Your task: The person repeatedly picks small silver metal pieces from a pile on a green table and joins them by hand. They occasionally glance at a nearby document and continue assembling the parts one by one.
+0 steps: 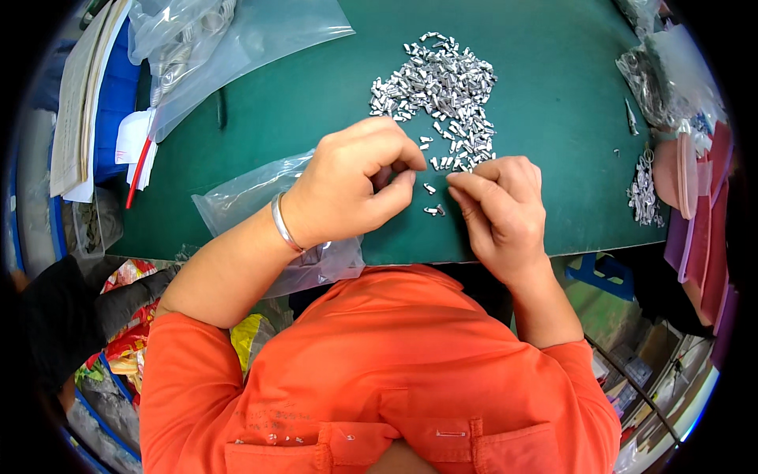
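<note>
A loose pile of small silver metal clips (442, 83) lies on the green tabletop in front of me, and several strays trail toward my hands. My left hand (355, 182), with a silver bangle (284, 223) at the wrist, is curled at the pile's near left edge. Its thumb and forefinger tips come close together; anything between them is too small to make out. Opposite it, my right hand (505, 213) has its thumb and forefinger drawn together, and I cannot see what they pinch. Single clips (430, 189) lie on the table between the two hands.
A clear plastic bag (260, 186) lies partly under my left forearm. Farther left are a larger clear bag (253, 47), a red pen (138, 174) and a blue bin (114, 103). On the right are a small heap of metal parts (645, 189) and bagged pieces (683, 75).
</note>
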`<state>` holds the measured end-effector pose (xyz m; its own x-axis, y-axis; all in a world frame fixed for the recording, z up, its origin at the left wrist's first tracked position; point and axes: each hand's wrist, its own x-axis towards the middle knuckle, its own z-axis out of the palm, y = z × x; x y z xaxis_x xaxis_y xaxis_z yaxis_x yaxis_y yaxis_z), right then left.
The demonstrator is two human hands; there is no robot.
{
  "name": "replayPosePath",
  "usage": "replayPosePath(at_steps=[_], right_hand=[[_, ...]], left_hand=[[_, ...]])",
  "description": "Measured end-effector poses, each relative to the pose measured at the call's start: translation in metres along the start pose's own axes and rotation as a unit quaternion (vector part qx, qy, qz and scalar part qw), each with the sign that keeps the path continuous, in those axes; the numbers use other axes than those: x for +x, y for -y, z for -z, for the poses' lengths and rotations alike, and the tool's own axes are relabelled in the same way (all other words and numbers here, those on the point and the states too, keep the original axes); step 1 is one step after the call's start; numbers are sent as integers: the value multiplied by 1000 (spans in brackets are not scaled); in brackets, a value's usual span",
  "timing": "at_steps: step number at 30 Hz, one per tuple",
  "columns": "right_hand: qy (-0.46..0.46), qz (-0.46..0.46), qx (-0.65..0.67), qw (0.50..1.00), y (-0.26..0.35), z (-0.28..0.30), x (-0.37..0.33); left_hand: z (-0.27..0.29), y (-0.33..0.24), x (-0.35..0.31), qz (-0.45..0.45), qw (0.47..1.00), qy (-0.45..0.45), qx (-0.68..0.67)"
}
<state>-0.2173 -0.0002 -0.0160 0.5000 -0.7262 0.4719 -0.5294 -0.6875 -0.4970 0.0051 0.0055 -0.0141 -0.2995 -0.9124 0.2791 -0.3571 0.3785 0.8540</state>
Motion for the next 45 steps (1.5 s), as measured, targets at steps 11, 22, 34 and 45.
replayPosePath(at_steps=[11,22,34,45], right_hand=[[35,4,-13,999,5,-7,8],[44,39,-29,998,9,-12,19],[-65,62,136,987,5,-11,6],[-110,-63,239,963,14,-20,-10]], left_hand=[[-4,5,-1,-50,998,20,29],[-1,2,0,5,1000,-12,18],[-1,4,2,-100,993,61,3],[-2,2,1,-106,992,66,-2]])
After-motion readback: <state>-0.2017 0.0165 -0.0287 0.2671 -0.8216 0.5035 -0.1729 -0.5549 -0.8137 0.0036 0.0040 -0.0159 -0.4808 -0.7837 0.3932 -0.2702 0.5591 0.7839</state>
